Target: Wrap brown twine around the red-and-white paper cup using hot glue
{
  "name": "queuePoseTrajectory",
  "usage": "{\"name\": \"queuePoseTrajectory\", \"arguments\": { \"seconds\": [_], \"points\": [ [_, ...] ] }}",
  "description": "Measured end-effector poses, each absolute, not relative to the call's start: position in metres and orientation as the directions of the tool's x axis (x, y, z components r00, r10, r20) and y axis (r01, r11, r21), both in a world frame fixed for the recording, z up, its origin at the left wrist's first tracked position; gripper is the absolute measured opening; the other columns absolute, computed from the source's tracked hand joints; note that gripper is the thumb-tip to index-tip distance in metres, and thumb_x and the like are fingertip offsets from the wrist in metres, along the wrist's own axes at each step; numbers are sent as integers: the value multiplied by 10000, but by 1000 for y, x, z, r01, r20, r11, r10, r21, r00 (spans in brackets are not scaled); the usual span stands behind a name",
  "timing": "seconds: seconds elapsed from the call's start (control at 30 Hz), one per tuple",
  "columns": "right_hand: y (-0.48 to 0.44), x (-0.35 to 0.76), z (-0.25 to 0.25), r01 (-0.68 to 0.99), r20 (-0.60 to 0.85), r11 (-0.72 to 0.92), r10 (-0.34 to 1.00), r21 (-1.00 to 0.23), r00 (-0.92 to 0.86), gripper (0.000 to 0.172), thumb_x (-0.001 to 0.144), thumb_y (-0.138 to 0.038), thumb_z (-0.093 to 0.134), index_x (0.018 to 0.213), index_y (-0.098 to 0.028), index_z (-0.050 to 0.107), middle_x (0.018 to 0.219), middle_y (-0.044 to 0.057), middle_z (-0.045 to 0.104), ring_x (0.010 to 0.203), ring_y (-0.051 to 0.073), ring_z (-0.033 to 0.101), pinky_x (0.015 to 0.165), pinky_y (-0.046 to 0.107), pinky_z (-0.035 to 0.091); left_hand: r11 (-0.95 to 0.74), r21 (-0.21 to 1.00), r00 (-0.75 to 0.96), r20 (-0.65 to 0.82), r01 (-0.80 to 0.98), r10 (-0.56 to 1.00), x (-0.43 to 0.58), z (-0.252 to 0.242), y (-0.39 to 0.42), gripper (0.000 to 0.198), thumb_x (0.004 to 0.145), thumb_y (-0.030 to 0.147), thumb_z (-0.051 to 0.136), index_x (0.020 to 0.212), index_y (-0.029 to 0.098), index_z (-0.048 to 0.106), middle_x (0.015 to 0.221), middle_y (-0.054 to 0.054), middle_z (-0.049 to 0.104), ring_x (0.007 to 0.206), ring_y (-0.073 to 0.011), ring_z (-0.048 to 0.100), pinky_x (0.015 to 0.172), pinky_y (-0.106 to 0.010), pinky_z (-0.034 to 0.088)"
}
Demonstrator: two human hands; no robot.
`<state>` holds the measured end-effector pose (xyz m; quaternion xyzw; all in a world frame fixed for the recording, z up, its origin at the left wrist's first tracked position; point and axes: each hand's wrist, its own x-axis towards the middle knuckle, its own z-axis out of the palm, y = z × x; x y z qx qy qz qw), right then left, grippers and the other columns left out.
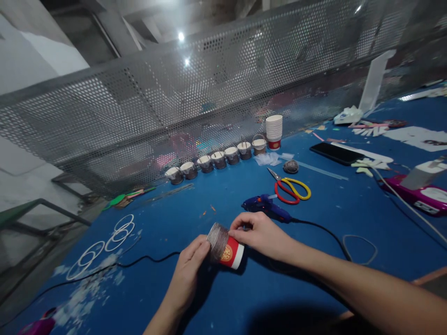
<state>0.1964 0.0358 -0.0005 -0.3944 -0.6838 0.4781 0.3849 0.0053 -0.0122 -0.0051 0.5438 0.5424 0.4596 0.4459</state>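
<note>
A red and white paper cup (231, 255) lies tilted on its side above the blue table, its rim end wound with dark brown cord (219, 238). My left hand (192, 260) grips the cup at the wound end, thumb on top. On the cup's other side, my right hand (260, 232) is closed in a pinch, fingertips against the cup where the cord stops. The cord between those fingers is too small to make out clearly. Just beyond my right hand lies a blue glue gun (267, 205), with red and yellow scissors (292, 188) behind it.
Several cord-wrapped cups (219, 160) line the perforated metal screen (139, 111), beside a stack of paper cups (274, 130). A ball of brown cord (290, 166) and a black phone (337, 152) lie right. White rings (120, 232) lie left; a black cable (150, 259) crosses the table.
</note>
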Motion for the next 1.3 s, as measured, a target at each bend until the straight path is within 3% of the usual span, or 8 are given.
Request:
{"name": "queuePoseTrajectory", "arguments": {
  "seconds": [0.17, 0.37, 0.6, 0.87, 1.3],
  "points": [
    [38, 200, 3, 219, 157, 249, 918, -944, -365, 76, 769, -126, 629, 728, -136, 694, 663, -4, 625, 631, 116, 530, 582, 228, 388, -43, 955, 140, 1, 294, 990, 2, 1, -9, 338, 847, 420, 550, 726, 147, 708, 731, -77, 634, 669, -192, 554, 675, -327, 461],
    [42, 204, -4, 299, 333, 461, 858, -835, -391, 108, 819, -144, 621, 787, -156, 724, 745, 12, 651, 692, 127, 575, 644, 238, 412, -169, 883, 201, 88, 438, 976, 2, 5, -6, 342, 867, 310, 509, 611, 161, 681, 739, -63, 623, 735, -193, 563, 722, -301, 443],
    [40, 204, -6, 348, 393, 532, 829, -772, -397, 79, 816, -146, 659, 780, -168, 726, 723, 5, 628, 681, 124, 568, 633, 237, 398, -160, 902, 185, 92, 401, 978, 1, 1, -6, 267, 846, 280, 528, 654, 163, 672, 664, -26, 580, 657, -164, 539, 650, -274, 403],
    [41, 203, -9, 354, 374, 508, 845, -785, -384, 52, 795, -150, 679, 759, -171, 712, 721, 2, 636, 675, 125, 569, 624, 240, 403, -108, 937, 135, 66, 334, 989, 0, -3, -6, 261, 845, 278, 532, 641, 166, 651, 659, -19, 588, 667, -160, 537, 666, -277, 396],
    [40, 201, -9, 358, 335, 475, 859, -804, -386, 54, 781, -159, 688, 729, -166, 700, 704, -2, 626, 663, 119, 558, 613, 235, 397, -76, 960, 216, 17, 269, 976, 1, -4, -7, 200, 797, 165, 503, 626, 181, 606, 602, -6, 634, 640, -153, 552, 654, -263, 413]
  ]
}}
